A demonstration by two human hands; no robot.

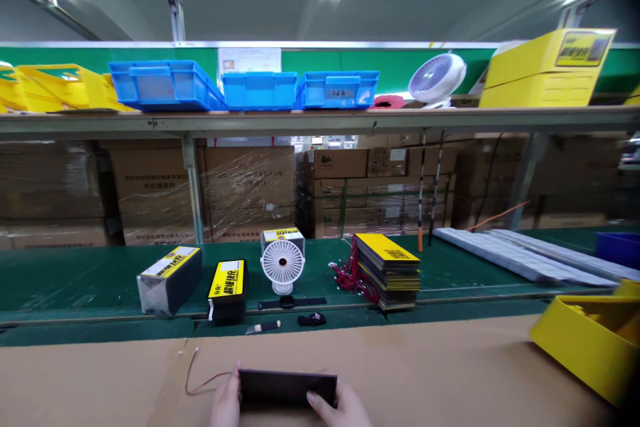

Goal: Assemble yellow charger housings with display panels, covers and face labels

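A flat black panel is held just over the brown cardboard surface at the bottom of the view. My left hand grips its left end, and my right hand holds the right end with the thumb on its face. A thin red wire with a small white connector curls out to the left of the panel. Beyond it lie a cutter knife, a black strap bundle and a black watch.
A small white fan stands behind the watch. Left of it are black-and-yellow packs; right, a stack of yellow-topped panels with red wires. A yellow bin sits far right. Blue bins line the overhead shelf.
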